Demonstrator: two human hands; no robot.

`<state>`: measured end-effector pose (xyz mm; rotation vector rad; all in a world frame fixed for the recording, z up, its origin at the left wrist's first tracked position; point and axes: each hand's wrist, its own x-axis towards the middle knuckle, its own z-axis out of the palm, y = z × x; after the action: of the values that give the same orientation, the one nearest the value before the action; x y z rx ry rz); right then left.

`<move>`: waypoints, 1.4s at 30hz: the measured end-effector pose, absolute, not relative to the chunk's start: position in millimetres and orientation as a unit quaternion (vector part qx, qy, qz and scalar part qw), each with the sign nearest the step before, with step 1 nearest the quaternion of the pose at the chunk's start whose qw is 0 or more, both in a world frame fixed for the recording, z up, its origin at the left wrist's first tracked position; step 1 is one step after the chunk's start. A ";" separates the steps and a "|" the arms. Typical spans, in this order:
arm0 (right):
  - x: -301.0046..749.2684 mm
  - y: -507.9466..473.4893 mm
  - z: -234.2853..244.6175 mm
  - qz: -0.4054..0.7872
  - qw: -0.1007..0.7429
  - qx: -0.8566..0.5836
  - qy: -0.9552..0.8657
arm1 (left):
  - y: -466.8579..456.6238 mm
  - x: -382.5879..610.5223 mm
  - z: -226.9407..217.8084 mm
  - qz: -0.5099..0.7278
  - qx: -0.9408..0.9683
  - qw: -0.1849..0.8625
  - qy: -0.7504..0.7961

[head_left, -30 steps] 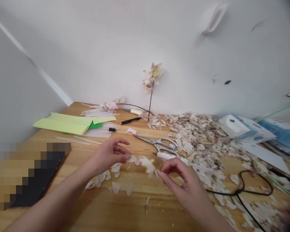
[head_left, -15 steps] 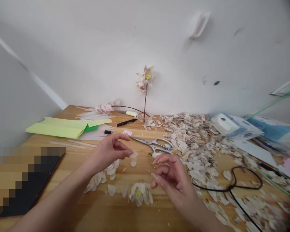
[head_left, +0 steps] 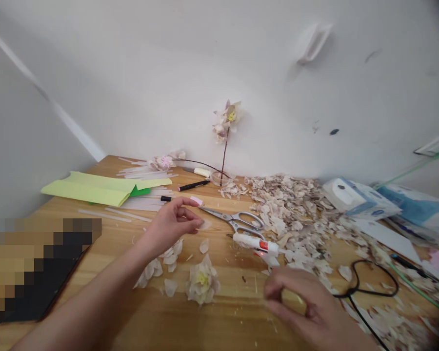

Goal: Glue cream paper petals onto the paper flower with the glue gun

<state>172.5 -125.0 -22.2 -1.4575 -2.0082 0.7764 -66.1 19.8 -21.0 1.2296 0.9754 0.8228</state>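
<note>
My left hand (head_left: 179, 220) is over the middle of the table, thumb and fingertips pinched on a pale, translucent petal (head_left: 205, 224). My right hand (head_left: 300, 300) is low on the right, fingers curled toward the thumb; motion blurs it, and whether it holds anything cannot be made out. Between the hands lies a cream flower (head_left: 202, 280) with a yellow centre. Loose petals (head_left: 172, 254) lie below my left wrist. A white glue gun (head_left: 258, 243) with a red part rests beyond my right hand, beside grey-handled scissors (head_left: 237, 220).
A heap of dried petals (head_left: 289, 204) spreads along the right. A black cable (head_left: 376, 295) loops there. A flower stem (head_left: 225, 151) stands at the wall. Yellow-green paper (head_left: 95, 186), a black marker (head_left: 193, 185), white sticks (head_left: 106, 215) and a tissue box (head_left: 360, 197) lie around.
My right hand has moved right and toward me, uncovering the glue gun. The flower's centre now faces up more. My left hand keeps its pinch on the petal, slightly farther back.
</note>
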 end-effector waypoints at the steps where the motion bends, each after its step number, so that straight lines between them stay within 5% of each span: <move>1: 185.2 -127.9 -25.4 0.321 0.169 -0.571 -0.736 | 20.4 -66.0 -22.1 0.362 0.537 0.633 0.423; 4: 219.0 -126.9 -40.0 0.266 0.065 -0.699 -0.661 | 20.0 -63.8 -24.8 0.368 0.537 0.638 0.411; 7: 233.3 -111.2 -59.5 0.113 0.136 -0.751 -0.636 | 17.3 -60.5 -26.1 0.364 0.536 0.647 0.402; 13: 217.9 -79.0 -96.9 0.075 0.209 -0.706 -0.672 | 11.6 -59.0 -26.2 0.364 0.555 0.625 0.410; 25: 178.7 -105.3 -79.1 0.240 0.480 -0.670 -0.513 | 1.5 -46.6 -29.7 0.366 0.522 0.643 0.424; 32: 168.9 -118.9 -61.6 0.191 0.357 -0.629 -0.664 | 0.4 -47.2 -29.9 0.372 0.527 0.632 0.431; 42: 168.1 -117.2 -64.8 0.184 0.335 -0.645 -0.662 | -2.3 -47.9 -28.8 0.376 0.533 0.627 0.427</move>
<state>168.1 -117.2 -64.8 -1.6830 -1.7275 0.4808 -47.9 -2.3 -28.8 1.2217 0.9782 0.8623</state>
